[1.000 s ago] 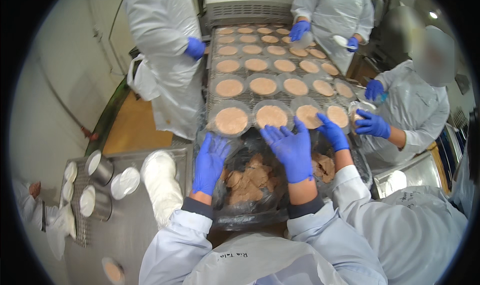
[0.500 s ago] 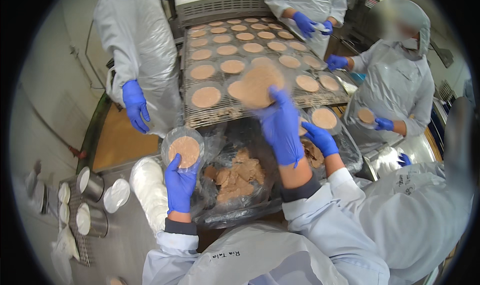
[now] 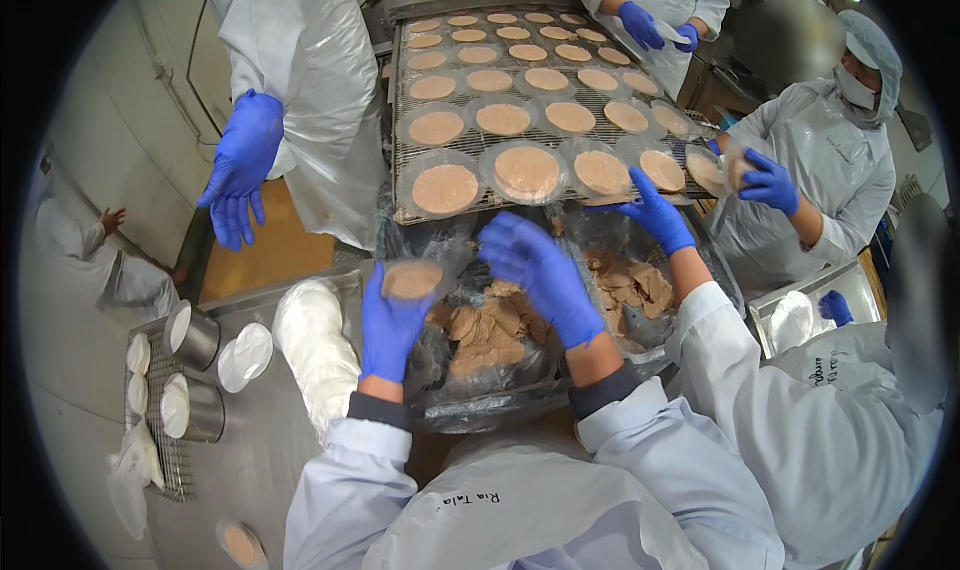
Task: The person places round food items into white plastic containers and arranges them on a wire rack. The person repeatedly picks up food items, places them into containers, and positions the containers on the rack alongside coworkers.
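Observation:
My left hand (image 3: 392, 328) is closed on a round, flat patty (image 3: 412, 280) with a clear sheet around it, both blurred by motion. My right hand (image 3: 545, 282) has its fingers stretched out and holds nothing; it is over the lined bin, just short of the wire conveyor belt (image 3: 470, 217). On the belt's near edge, ahead of that hand, sits a pale pink patty (image 3: 527, 173) on a clear round sheet. Rows of similar patties on sheets cover the belt. Beneath my hands, the bin holds a pile of broken patty pieces (image 3: 488, 335).
A second pile of scraps (image 3: 632, 288) lies to the right. Co-workers' gloved hands are close: one (image 3: 655, 215) at the belt edge, one (image 3: 768, 182) holding a patty, one (image 3: 245, 160) at left. The metal table (image 3: 265, 440) bears steel cylinders (image 3: 195, 335) and a white wrapped bundle (image 3: 315, 345).
My right hand has let go of its patty and drawn back from the belt. My left hand has tilted its patty. The co-worker's hand at left has risen, and the view has shifted.

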The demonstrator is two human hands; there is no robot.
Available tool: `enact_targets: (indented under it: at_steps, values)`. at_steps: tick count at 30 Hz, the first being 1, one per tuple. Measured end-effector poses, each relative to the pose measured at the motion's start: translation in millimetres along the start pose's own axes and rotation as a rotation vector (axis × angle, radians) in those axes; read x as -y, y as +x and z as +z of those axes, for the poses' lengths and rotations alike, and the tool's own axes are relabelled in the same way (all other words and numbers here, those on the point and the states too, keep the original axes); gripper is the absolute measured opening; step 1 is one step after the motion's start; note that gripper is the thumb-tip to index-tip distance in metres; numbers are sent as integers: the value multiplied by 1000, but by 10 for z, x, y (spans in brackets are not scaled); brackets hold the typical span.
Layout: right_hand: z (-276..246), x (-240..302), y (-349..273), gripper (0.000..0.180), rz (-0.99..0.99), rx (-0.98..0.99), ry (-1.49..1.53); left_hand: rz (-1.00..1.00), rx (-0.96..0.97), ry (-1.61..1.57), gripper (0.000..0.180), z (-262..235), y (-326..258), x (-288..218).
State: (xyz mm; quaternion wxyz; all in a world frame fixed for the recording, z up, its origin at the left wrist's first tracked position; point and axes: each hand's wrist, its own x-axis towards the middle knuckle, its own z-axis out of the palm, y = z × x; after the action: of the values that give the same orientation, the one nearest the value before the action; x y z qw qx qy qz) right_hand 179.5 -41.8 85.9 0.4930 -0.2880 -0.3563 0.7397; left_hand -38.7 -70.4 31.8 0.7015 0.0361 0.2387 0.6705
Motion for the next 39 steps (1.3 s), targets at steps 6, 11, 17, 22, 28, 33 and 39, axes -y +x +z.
enact_targets:
  at_steps: [6,11,17,22,28,33,39]
  values:
    - [-269,239,137,52,-153,-67,416,33,210,26,48,732,428,239]
    - [-349,47,248,56,-39,-30,701,-27,137,-14,47,497,453,402]
    - [-373,-238,169,48,166,-143,539,4,17,-29,48,-56,-319,-86]
    - [432,445,100,50,-355,10,-11,166,24,-70,51,-420,-441,-504]
    - [669,6,655,56,-969,-297,-1762,249,18,69,50,-313,-532,-554]
    - [659,-320,51,47,-571,208,-1385,124,34,64,52,-422,-287,-436]
    - [-235,-315,168,26,72,-185,122,-54,215,-10,55,172,138,-123]
